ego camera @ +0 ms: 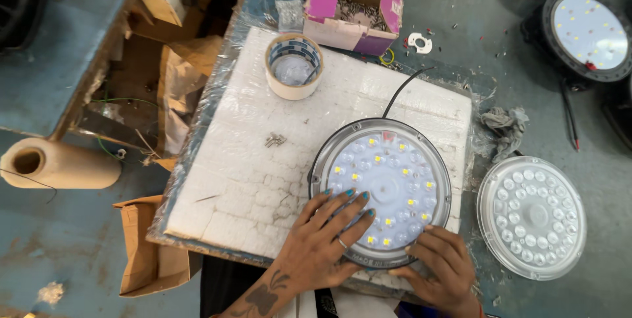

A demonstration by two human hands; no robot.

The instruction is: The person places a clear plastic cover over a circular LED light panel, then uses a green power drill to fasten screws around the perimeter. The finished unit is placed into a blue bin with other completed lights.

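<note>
At the far left a roll of brown paper [62, 163] lies on the blue-green surface [52, 259], with an open cardboard box [148, 252] below it, partly tucked under the white foam slab [263, 160]. On the slab stands a roll of tape [293, 66]; a few small screws [275, 139] lie loose near its middle. The pink-flapped box [355, 8] at the slab's far edge is cut off by the top of the frame — its contents are too small to make out.

Your left hand [322, 239] lies flat, fingers [349, 203] spread over the near-left part of the round LED lamp [382, 189], which sits at the slab's near-right corner. It presses rather than grips. Your right hand [441, 265] has its fingers curled at the lamp's near rim; whether they close on anything you cannot tell from here — the fingertips are hidden. A black cable [401, 91] runs away from the lamp.

To the right lie a grey rag [503, 124], a clear lens cover [532, 216] and another lamp [589, 31].
</note>
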